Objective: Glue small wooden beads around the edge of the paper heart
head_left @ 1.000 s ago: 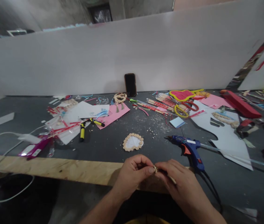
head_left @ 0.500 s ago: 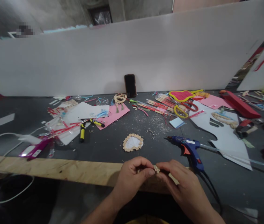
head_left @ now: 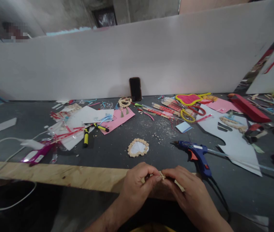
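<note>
Between the fingertips of both hands is a small cluster of pale, bead-like bits (head_left: 162,176), mostly hidden by the fingers. My left hand (head_left: 140,180) pinches it from the left, and my right hand (head_left: 185,182) pinches it from the right. Both are just over the table's wooden front edge. Beyond them on the dark tabletop lies a white paper shape (head_left: 137,148) rimmed with similar tan bits. A blue glue gun (head_left: 196,151) with an orange trigger rests to the right of it, nozzle pointing left.
A phone (head_left: 135,88) leans against the white partition (head_left: 103,64). Yellow-black pliers (head_left: 85,138), a pink sheet (head_left: 120,120) and wrapped sticks (head_left: 163,111) lie behind. Cut white card (head_left: 243,145) is at right, a magenta device (head_left: 36,156) with a white cable at left. Wood (head_left: 79,174) edges the table.
Both hands stay nearly in place, fingers shifting slightly around the small cluster. The things on the table have not moved. A blurred shape beyond the partition at the upper left has shifted.
</note>
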{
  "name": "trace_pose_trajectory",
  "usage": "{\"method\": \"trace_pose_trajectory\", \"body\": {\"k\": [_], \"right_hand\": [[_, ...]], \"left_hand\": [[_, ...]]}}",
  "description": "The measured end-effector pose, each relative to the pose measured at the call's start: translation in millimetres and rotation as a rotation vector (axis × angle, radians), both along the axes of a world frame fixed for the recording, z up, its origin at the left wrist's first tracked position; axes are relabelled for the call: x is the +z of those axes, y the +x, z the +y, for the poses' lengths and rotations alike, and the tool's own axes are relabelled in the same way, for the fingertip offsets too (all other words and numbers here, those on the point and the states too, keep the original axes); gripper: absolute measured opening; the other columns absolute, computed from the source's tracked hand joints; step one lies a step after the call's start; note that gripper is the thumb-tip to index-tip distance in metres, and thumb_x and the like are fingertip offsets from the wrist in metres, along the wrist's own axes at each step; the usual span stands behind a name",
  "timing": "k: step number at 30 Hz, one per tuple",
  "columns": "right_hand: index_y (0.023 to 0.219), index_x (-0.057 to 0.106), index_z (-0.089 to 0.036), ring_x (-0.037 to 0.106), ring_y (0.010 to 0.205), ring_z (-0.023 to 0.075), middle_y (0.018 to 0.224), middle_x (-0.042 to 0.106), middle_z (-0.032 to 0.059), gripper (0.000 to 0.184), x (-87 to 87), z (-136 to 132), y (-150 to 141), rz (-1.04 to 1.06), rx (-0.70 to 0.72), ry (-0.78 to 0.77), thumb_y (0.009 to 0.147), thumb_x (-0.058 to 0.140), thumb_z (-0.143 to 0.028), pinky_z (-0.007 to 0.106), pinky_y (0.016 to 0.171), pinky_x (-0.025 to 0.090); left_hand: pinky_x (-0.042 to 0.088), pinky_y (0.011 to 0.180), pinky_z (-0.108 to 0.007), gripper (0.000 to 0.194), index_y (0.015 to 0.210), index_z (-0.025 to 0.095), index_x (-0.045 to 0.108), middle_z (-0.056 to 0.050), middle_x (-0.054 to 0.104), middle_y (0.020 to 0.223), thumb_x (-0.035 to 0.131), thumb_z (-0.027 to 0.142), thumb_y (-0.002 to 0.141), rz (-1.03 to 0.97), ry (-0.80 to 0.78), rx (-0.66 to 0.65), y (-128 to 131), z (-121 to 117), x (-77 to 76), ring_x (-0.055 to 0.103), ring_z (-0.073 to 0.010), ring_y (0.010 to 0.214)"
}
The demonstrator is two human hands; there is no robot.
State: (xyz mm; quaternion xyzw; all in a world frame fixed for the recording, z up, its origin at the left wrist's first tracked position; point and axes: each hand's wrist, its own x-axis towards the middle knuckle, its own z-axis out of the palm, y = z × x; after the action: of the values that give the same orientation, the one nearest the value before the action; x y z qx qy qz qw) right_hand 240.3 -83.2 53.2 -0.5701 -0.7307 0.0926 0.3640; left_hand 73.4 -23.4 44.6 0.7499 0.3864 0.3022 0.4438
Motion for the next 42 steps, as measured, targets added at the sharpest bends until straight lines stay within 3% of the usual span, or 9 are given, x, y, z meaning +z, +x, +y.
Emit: {"method": "trace_pose_trajectory", "body": {"k": [7, 11, 16, 18, 21, 27, 35, 39, 42], "right_hand": [[0.089, 0.063, -0.024, 0.063, 0.066, 0.0127, 0.074, 0.068, 0.0011, 0.018, 0.4, -0.9, -0.1, -0.006, 0.002, -0.004, 0.089, 0.046, -0.025, 0.023, 0.061, 0.050], [0.094, 0.063, -0.022, 0.064, 0.074, 0.0143, 0.082, 0.069, 0.0036, 0.019, -11.6, 5.2, 9.3, -0.062, -0.104, 0.027, 0.090, 0.045, -0.026, 0.025, 0.066, 0.051], [0.093, 0.066, -0.021, 0.059, 0.083, 0.0203, 0.087, 0.068, 0.0055, 0.018, -32.0, 20.4, 22.0, -0.286, -0.201, -0.023, 0.089, 0.049, -0.026, 0.035, 0.076, 0.048], [0.091, 0.068, -0.022, 0.057, 0.083, 0.0216, 0.085, 0.067, 0.0060, 0.018, -35.9, 24.5, 22.8, -0.362, -0.201, -0.057, 0.088, 0.051, -0.027, 0.037, 0.076, 0.047], [0.093, 0.069, -0.022, 0.055, 0.084, 0.0224, 0.086, 0.066, 0.0071, 0.018, -38.2, 26.3, 22.2, -0.408, -0.213, -0.056, 0.087, 0.053, -0.027, 0.038, 0.076, 0.046], [0.101, 0.067, -0.019, 0.057, 0.090, 0.0241, 0.093, 0.067, 0.0085, 0.021, -41.3, 23.2, 24.4, -0.425, -0.229, -0.077, 0.083, 0.058, -0.024, 0.041, 0.082, 0.046], [0.114, 0.058, -0.018, 0.059, 0.095, 0.0243, 0.103, 0.065, 0.0095, 0.036, -41.9, 9.0, 34.7, -0.350, -0.278, -0.010, 0.082, 0.059, -0.032, 0.038, 0.081, 0.049], [0.105, 0.059, -0.018, 0.059, 0.088, 0.0231, 0.094, 0.065, 0.0099, 0.029, -28.9, -10.2, 53.7, -0.331, -0.398, 0.101, 0.091, 0.043, -0.037, 0.036, 0.076, 0.049], [0.102, 0.058, -0.016, 0.060, 0.084, 0.0261, 0.090, 0.066, 0.0121, 0.039, -27.1, -20.3, 70.8, -0.409, -0.562, 0.073, 0.091, 0.037, -0.047, 0.040, 0.075, 0.047]], "left_hand": [[0.041, 0.066, -0.021, 0.014, 0.075, 0.021, 0.066, 0.001, 0.065, 0.072, 0.057, 0.025, 0.085, 0.011, 0.049, -0.001, -0.5, -0.6, -3.4, 0.058, -0.0124, 0.069], [0.043, 0.068, -0.022, 0.012, 0.084, 0.021, 0.068, 0.000, 0.068, 0.078, 0.057, 0.026, 0.085, 0.007, 0.073, 0.031, -4.0, 4.8, -3.7, 0.060, -0.0138, 0.074], [0.045, 0.066, -0.024, 0.011, 0.089, 0.021, 0.067, -0.002, 0.069, 0.086, 0.060, 0.025, 0.081, 0.112, 0.194, 0.139, -11.4, 29.4, 6.0, 0.057, -0.0135, 0.067], [0.045, 0.074, -0.027, 0.013, 0.093, 0.022, 0.066, -0.003, 0.068, 0.094, 0.058, 0.023, 0.082, 0.165, 0.282, 0.136, -12.7, 43.6, 12.4, 0.059, -0.0159, 0.078], [0.042, 0.087, -0.032, 0.018, 0.098, 0.021, 0.066, -0.004, 0.066, 0.103, 0.054, 0.020, 0.084, 0.264, 0.407, 0.012, -9.5, 64.4, 20.4, 0.057, -0.0195, 0.097], [0.041, 0.083, -0.033, 0.016, 0.096, 0.020, 0.067, -0.004, 0.068, 0.099, 0.056, 0.020, 0.084, 0.627, 0.581, -0.236, 20.7, 90.6, 20.1, 0.057, -0.0215, 0.091], [0.040, 0.073, -0.032, 0.013, 0.086, 0.020, 0.069, -0.007, 0.069, 0.087, 0.057, 0.016, 0.082, 0.745, 0.649, -0.282, 61.6, 106.5, 0.5, 0.057, -0.0239, 0.086], [0.039, 0.072, -0.032, 0.013, 0.082, 0.019, 0.068, -0.008, 0.069, 0.085, 0.056, 0.015, 0.083, 0.749, 0.658, -0.299, 66.8, 110.0, -6.4, 0.057, -0.0239, 0.085], [0.039, 0.073, -0.034, 0.014, 0.081, 0.017, 0.068, -0.009, 0.068, 0.084, 0.054, 0.014, 0.084, 0.721, 0.650, -0.294, 65.7, 108.1, -6.1, 0.057, -0.0246, 0.085]]}}
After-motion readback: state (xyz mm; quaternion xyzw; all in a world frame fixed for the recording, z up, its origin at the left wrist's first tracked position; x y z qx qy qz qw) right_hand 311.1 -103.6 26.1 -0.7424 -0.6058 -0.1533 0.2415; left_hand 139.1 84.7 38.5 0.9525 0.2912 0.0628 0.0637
